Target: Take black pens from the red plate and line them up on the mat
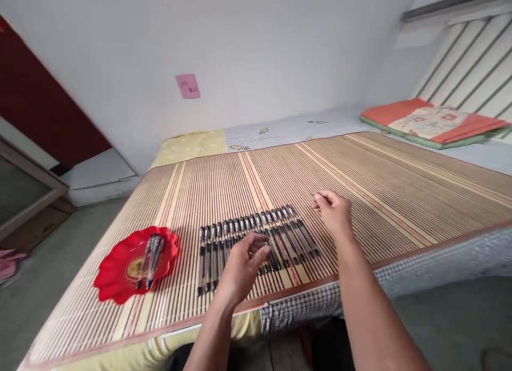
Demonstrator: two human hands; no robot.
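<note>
Several pens [219, 261] lie side by side in a row on the bamboo mat, with their dark clipped caps [236, 226] along the far side and slim barrels below. Over the middle of this row hovers my left hand [243, 264], its fingers loosely curled and the thumb apart, with nothing visible in it; it hides some barrels. To the right of the row, my right hand [334, 208] is pinched above bare mat. A small dark bit shows at its fingertips, too little to name. On the left, a red scalloped plate [116, 259] holds several more pens [152, 259].
The bamboo mat [216, 184] covers a bed beside a white wall [256, 56]. Folded orange and floral bedding [432, 120] lies at the far right near a white railing. A pink paper [188, 86] is on the wall. The bed's front edge runs below my forearms.
</note>
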